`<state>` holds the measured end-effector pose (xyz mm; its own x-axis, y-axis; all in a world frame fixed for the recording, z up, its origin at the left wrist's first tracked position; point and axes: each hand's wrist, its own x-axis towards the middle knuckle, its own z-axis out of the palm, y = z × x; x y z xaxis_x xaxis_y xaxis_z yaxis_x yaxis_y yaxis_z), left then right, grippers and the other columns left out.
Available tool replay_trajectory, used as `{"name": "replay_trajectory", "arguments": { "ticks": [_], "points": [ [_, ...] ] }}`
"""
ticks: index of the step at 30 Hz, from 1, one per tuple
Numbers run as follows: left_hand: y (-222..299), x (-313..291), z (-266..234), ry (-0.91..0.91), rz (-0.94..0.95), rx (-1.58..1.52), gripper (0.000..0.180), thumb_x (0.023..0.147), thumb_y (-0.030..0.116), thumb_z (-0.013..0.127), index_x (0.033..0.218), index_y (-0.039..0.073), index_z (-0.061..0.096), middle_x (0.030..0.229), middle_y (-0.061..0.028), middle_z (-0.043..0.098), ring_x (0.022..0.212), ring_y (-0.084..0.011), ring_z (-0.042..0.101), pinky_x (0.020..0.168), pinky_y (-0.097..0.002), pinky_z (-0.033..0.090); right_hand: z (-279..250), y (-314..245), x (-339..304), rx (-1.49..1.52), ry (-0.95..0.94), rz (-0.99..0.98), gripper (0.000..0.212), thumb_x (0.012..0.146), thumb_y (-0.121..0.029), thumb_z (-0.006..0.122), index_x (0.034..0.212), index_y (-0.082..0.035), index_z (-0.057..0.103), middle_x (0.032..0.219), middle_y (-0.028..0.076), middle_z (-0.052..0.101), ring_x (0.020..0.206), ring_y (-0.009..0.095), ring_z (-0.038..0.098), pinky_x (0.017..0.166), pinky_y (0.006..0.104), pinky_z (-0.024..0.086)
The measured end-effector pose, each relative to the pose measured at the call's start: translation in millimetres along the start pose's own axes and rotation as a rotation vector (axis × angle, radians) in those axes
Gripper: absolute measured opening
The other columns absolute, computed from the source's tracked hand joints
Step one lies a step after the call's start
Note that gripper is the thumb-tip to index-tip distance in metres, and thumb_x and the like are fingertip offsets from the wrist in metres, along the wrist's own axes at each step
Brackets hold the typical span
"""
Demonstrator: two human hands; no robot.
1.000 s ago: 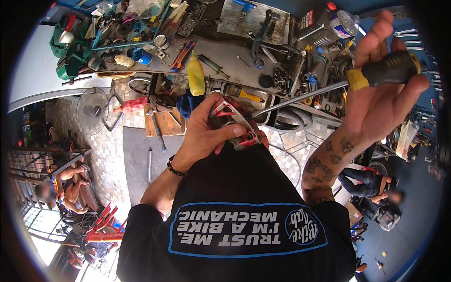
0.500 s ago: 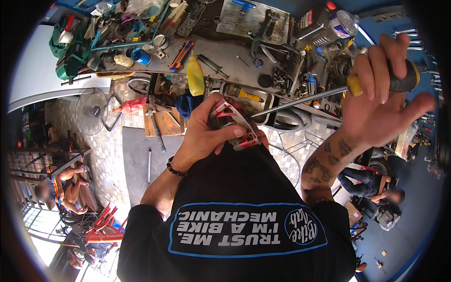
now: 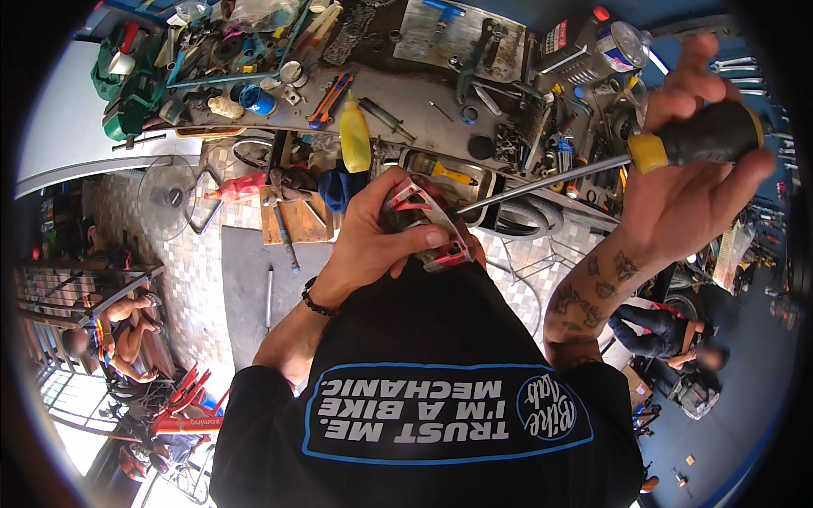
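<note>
My left hand [image 3: 371, 237] is closed round a red and silver bicycle pedal [image 3: 416, 197], its thumb pressed over the near face. A long screwdriver [image 3: 555, 180] slants down from the right, its tip at the far right side of the pedal; whether it sits in a screw is hidden. My right hand [image 3: 682, 207] holds the screwdriver's black and yellow handle, which lies across the palm by the thumb. The fingers of that hand are loosely raised behind the handle.
Beyond my hands, a cluttered workbench [image 3: 406, 80] carries a yellow squeeze bottle [image 3: 356, 140], an orange-handled cutter [image 3: 331, 102] and a metal tray [image 3: 457, 42]. A standing fan [image 3: 174, 199] is at left. Two people sit farther off, one on each side.
My right hand has shifted its fingers from over the handle to behind it, with the palm opened upward. My left hand and the pedal have hardly moved.
</note>
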<state>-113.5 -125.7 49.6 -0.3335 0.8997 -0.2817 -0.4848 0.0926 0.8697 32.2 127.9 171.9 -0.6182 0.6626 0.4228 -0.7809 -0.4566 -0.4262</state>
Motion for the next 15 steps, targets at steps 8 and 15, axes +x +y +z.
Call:
{"name": "replay_trajectory", "arguments": {
  "ticks": [8, 15],
  "points": [
    [2, 2, 0, -0.012, 0.008, -0.007, 0.042, 0.085, 0.006, 0.087, 0.114, 0.003, 0.056, 0.091, -0.004, 0.071, 0.055, -0.004, 0.058, 0.037, -0.0196, 0.041, 5, 3, 3, -0.099, -0.082, -0.01, 0.066, 0.095, -0.029, 0.077, 0.139, 0.009, 0.044, 0.129, 0.013, 0.045, 0.092, 0.015, 0.05, 0.08, 0.0322, 0.044],
    [4, 3, 0, -0.016, -0.008, -0.033, 0.042, 0.084, 0.006, 0.087, 0.114, 0.002, 0.057, 0.091, -0.0044, 0.071, 0.055, -0.0041, 0.058, 0.037, -0.0199, 0.041, 1, 7, 25, 0.016, -0.526, 0.145, 0.049, 0.104, -0.025, 0.064, 0.136, 0.008, 0.047, 0.119, 0.009, 0.051, 0.088, 0.012, 0.05, 0.077, 0.0325, 0.043]
  ]
}}
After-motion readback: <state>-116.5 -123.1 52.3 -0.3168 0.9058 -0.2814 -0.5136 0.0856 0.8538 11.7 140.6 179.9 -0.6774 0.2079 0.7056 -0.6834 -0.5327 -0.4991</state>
